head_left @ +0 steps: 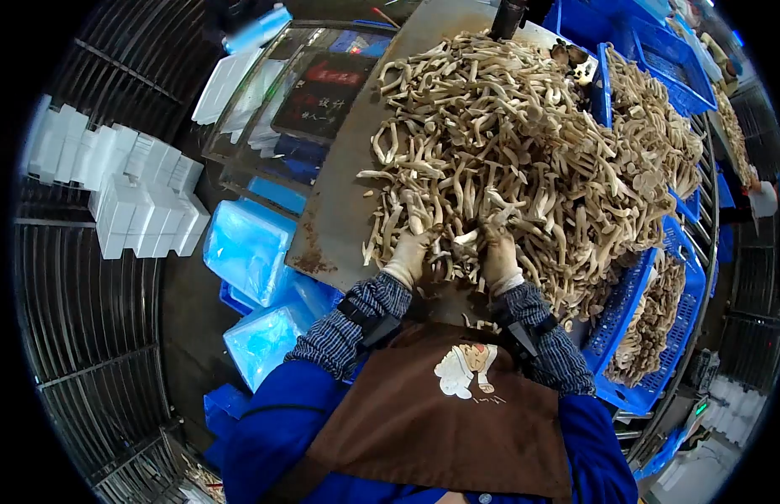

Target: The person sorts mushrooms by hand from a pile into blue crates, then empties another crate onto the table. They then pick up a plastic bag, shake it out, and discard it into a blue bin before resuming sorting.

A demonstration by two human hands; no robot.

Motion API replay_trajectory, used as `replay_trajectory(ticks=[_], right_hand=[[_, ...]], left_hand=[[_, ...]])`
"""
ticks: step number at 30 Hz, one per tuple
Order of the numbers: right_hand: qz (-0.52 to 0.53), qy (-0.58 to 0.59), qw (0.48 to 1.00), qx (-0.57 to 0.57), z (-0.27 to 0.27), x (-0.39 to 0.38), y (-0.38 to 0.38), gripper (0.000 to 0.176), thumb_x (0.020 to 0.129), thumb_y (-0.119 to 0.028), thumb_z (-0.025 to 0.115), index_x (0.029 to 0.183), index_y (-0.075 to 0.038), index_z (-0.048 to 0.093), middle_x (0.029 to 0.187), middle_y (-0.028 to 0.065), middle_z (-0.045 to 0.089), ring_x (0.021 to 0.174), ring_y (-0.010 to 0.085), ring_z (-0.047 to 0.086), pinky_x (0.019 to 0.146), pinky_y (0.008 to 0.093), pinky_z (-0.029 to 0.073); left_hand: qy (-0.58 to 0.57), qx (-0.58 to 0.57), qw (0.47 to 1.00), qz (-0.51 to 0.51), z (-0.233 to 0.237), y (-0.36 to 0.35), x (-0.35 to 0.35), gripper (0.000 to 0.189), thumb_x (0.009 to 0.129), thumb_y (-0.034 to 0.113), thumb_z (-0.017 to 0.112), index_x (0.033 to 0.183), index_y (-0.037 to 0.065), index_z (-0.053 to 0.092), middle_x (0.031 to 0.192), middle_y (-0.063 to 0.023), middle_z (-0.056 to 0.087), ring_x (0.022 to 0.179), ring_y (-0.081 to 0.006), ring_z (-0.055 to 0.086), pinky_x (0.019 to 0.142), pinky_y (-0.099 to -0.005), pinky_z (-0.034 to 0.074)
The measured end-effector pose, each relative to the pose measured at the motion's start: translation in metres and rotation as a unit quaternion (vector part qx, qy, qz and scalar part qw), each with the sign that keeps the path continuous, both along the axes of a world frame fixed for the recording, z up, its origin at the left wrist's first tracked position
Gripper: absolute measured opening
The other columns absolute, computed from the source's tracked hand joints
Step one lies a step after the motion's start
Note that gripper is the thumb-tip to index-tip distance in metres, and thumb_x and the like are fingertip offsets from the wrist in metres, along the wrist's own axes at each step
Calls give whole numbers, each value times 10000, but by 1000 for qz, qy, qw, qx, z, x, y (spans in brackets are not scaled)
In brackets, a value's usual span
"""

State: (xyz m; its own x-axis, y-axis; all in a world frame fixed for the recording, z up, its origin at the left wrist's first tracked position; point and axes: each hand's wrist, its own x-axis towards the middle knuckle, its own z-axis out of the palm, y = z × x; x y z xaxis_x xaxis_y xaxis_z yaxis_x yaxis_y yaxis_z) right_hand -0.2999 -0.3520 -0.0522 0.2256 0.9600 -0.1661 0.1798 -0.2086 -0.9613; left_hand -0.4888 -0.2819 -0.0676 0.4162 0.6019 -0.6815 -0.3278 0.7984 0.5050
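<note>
A large heap of long-stemmed brown mushrooms [491,109] covers much of the metal table [344,181]. Both my hands wear pale, soiled gloves and work at the heap's near edge. My left hand [413,252] is closed around a mushroom at the left of this edge, its fingertips partly hidden among the stems. My right hand [499,256] is a little to the right, with its fingers curled on a mushroom [465,238] whose pale end points toward my left hand. A few loose mushroom pieces lie by the apron.
Blue crates of mushrooms, one at the near right [612,323], line the right side beside a roller rack. Plastic-lined blue bins [247,248] stand at the left, near stacked white foam boxes [142,210]. A dark sign [319,94] lies beyond the table's left edge.
</note>
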Motion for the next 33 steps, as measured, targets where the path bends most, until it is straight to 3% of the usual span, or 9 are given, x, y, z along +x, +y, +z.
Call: replay_trajectory(ticks=[2, 4, 6, 9, 13, 22, 25, 26, 33], right_hand=[[35, -64, 997, 6, 12, -6, 2, 233, 947, -61, 424, 1113, -21, 582, 1012, 109, 609, 879, 134, 575, 750, 275, 497], [146, -224, 963, 35, -45, -4, 2, 387, 867, -57, 482, 1253, -29, 468, 1083, 195, 578, 920, 307, 580, 780, 380, 502], [241, -550, 785, 152, -71, 2, 4, 553, 830, -83, 528, 1356, -24, 367, 1142, 255, 545, 944, 414, 575, 783, 447, 505], [117, -262, 933, -217, -22, -2, 0, 399, 940, -304, 545, 1123, 50, 546, 1015, 171, 621, 895, 237, 596, 756, 349, 483], [-68, 234, 947, -209, 30, -9, 4, 296, 855, -117, 659, 1085, 51, 579, 904, 48, 647, 769, 123, 586, 703, 263, 482], [10, -21, 996, -92, 39, -32, 11, 410, 871, -145, 602, 1208, 79, 529, 1067, 169, 640, 958, 216, 600, 854, 304, 471], [64, -58, 983, -163, 31, -22, 4, 522, 852, -257, 646, 1270, 15, 490, 1159, 219, 603, 1066, 298, 591, 936, 370, 438], [61, -62, 982, -166, 17, -11, -5, 522, 852, -257, 646, 1270, 15, 490, 1159, 219, 603, 1066, 298, 591, 936, 370, 438], [-218, -511, 816, -158, 36, 64, 39, 717, 812, -312, 680, 1363, 27, 370, 1401, 223, 388, 1316, 345, 348, 1104, 360, 270]], left_hand=[[-163, -105, 980, -41, 45, -6, 1, 256, 897, 177, 572, 1111, 38, 594, 1003, -60, 626, 857, -166, 616, 712, -356, 537], [-150, 94, 972, -158, 22, -15, 8, 264, 897, 177, 578, 1126, 46, 579, 980, -41, 622, 876, -147, 608, 739, -304, 511], [-139, 129, 965, -180, 7, -19, 9, 260, 889, 153, 584, 1121, 37, 570, 951, -44, 623, 854, -153, 615, 712, -285, 514], [-93, -29, 993, -70, 27, -14, 2, 243, 867, 66, 569, 1096, -13, 556, 888, -98, 629, 731, -220, 650, 574, -340, 564], [-72, -102, 992, 27, 30, -10, -2, 243, 854, 17, 560, 1093, -29, 564, 939, -115, 639, 767, -249, 654, 630, -384, 585], [-120, -23, 990, -71, -1, -21, 0, 337, 834, 5, 628, 1159, -14, 542, 958, -74, 638, 779, -184, 640, 612, -294, 555], [33, 137, 986, 85, 13, -16, 8, 409, 784, -73, 653, 1173, -18, 538, 988, -42, 621, 834, -137, 602, 681, -242, 514], [143, 98, 983, -54, 29, -8, -3, 397, 811, -61, 581, 1197, -55, 488, 1053, -108, 615, 923, -203, 617, 740, -295, 522], [366, 384, 831, -166, 28, 26, -15, 439, 770, 79, 676, 1152, -53, 507, 1013, -183, 626, 932, -278, 625, 813, -364, 500]])
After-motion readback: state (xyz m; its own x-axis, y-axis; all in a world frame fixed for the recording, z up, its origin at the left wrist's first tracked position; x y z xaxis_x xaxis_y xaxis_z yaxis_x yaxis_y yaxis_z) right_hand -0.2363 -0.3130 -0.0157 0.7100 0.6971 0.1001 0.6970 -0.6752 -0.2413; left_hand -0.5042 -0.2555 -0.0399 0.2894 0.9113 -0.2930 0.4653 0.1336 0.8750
